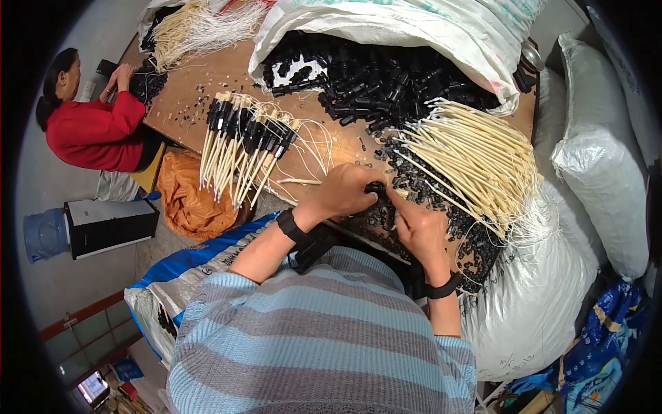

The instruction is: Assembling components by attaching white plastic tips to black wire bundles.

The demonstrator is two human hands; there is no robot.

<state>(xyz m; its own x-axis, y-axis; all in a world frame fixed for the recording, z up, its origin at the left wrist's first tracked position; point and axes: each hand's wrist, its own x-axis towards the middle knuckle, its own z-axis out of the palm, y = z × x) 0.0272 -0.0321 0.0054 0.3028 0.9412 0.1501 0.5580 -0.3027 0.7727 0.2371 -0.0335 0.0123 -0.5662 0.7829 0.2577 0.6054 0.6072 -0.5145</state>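
Observation:
My left hand (345, 191) is closed around a black plastic part (376, 188), whose end shows between thumb and fingers. Close on its right, my right hand (419, 231) points its index finger at that part, the other fingers curled; whatever they pinch is hidden. Small black plastic pieces (476, 259) lie scattered under and beside both hands. To the right rests a thick bundle of cream-coloured sleeved wires (476, 155) with white ends. Left of my hands, a row of similar wires (231, 141) carries black plastic fittings (255, 131).
A white woven sack (393, 24) spills black plastic parts (386, 83) across the wooden table (183, 103). Full white sacks (545, 303) crowd the right side. At the far left, a person in red (103, 131) works at the table. An orange bag (186, 196) stands below its edge.

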